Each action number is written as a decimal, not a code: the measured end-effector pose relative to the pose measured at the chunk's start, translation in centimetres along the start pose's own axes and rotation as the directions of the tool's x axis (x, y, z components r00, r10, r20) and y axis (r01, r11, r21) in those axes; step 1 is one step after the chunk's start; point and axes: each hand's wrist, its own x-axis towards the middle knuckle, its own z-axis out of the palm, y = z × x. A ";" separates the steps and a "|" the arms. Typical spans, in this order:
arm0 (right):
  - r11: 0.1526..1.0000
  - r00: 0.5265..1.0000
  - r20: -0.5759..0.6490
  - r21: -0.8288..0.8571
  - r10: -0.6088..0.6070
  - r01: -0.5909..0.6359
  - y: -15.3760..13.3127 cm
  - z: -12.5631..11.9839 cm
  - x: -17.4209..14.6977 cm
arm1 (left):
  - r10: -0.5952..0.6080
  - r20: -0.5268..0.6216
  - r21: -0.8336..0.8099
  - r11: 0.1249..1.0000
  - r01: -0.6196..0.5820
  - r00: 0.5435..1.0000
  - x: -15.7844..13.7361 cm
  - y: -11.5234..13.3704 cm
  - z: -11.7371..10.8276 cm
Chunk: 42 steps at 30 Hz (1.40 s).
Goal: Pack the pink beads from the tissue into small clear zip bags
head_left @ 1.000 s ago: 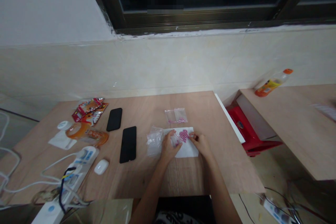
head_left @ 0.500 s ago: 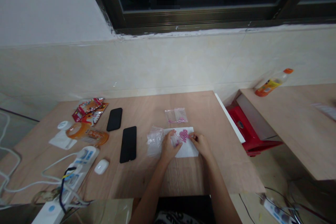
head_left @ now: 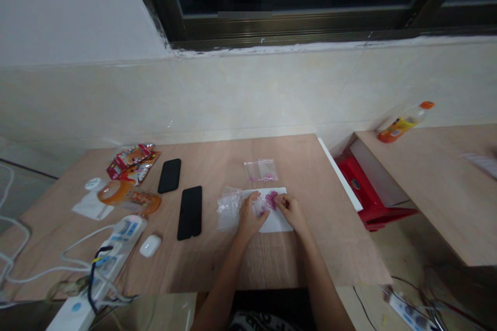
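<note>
Pink beads [head_left: 271, 200] lie heaped on white paper [head_left: 277, 223] on the surface [head_left: 334, 207], between the hands. The left hand [head_left: 248, 215] holds a small clear bag [head_left: 259, 208] between thumb and fingers; the right hand [head_left: 294, 212] bends its fingers at the heap's edge, whether pinching a bead I cannot tell.

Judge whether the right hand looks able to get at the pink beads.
Likely yes: the right hand is at the edge of the pink beads, with nothing visible between them.

pink beads [head_left: 271, 199]: too small to count | left power strip [head_left: 117, 254]: cut off below
</note>
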 end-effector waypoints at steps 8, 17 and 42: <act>0.995 0.994 0.095 0.081 -0.062 0.054 -1.1 1.9 0.5 | 0.001 0.000 -0.017 1.000 -0.001 1.000 0.0 -0.2 0.1; 0.996 0.998 -0.054 -0.077 0.029 -0.034 1.0 -1.9 0.0 | -0.013 -0.002 -0.018 1.000 0.013 1.000 0.0 0.2 -0.1; 0.972 0.999 0.016 -0.234 0.035 -0.030 1.4 -1.5 -0.4 | -0.018 -0.004 -0.009 1.000 0.018 1.000 0.0 0.4 -0.1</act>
